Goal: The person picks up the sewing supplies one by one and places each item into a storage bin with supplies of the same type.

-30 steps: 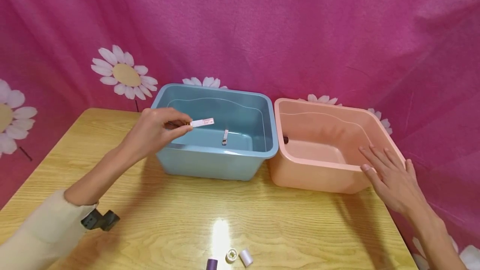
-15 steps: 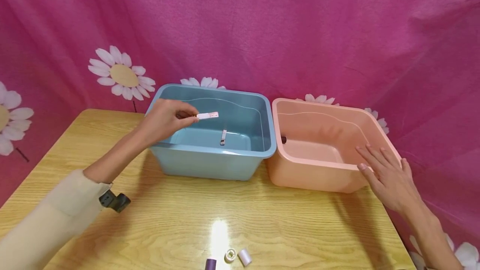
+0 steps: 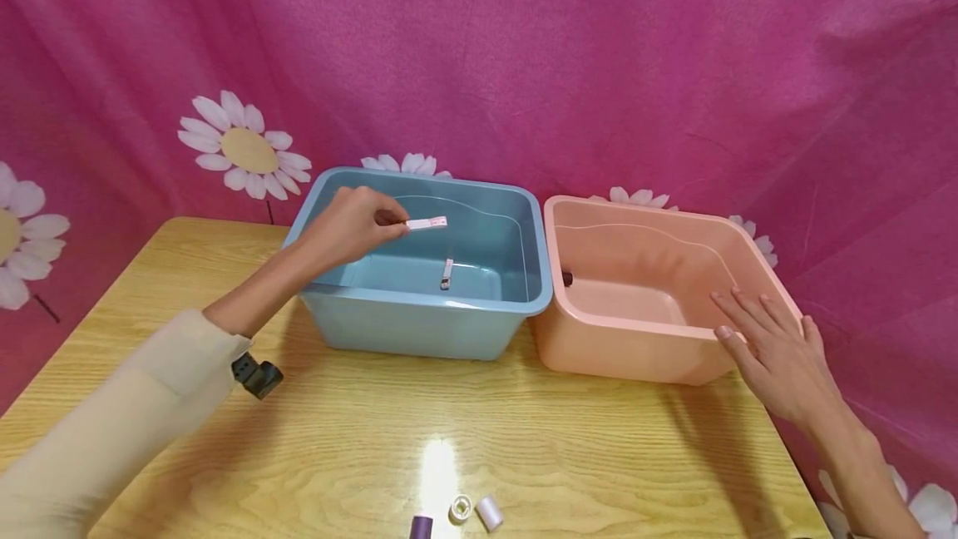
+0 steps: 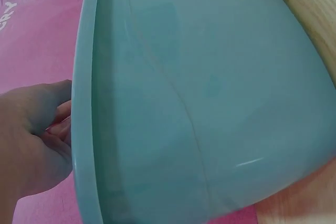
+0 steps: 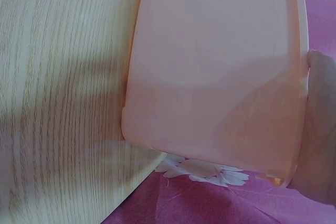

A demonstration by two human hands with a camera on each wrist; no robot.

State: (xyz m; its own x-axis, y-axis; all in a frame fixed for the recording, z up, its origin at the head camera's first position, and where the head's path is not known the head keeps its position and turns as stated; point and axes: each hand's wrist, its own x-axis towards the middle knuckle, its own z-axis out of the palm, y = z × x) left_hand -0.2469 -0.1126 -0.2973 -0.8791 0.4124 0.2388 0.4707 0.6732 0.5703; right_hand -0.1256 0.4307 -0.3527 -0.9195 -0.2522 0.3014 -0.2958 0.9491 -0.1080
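Note:
My left hand [image 3: 357,224] pinches one end of a slim white strip with pinkish print [image 3: 427,224], over the blue bin [image 3: 419,299]. A similar white strip with a dark end [image 3: 446,274] lies on that bin's floor. In the left wrist view the blue bin's wall [image 4: 173,103] hides my fingertips and the strip. My right hand [image 3: 780,360], fingers spread and fairly straight, lies over the front right corner of the peach bin [image 3: 636,348]. Inside the peach bin, by its left wall, shows a small dark thing [image 3: 567,279].
Near the wooden table's [image 3: 359,439] front edge stand a purple thread spool [image 3: 422,527], a pale spool seen end-on [image 3: 460,509] and a pale lilac spool on its side [image 3: 490,514]. Behind the bins hangs a pink flowered cloth [image 3: 479,65].
My left hand has moved right and farther out over the blue bin, carrying the white strip. The right hand stays on the peach bin's rim.

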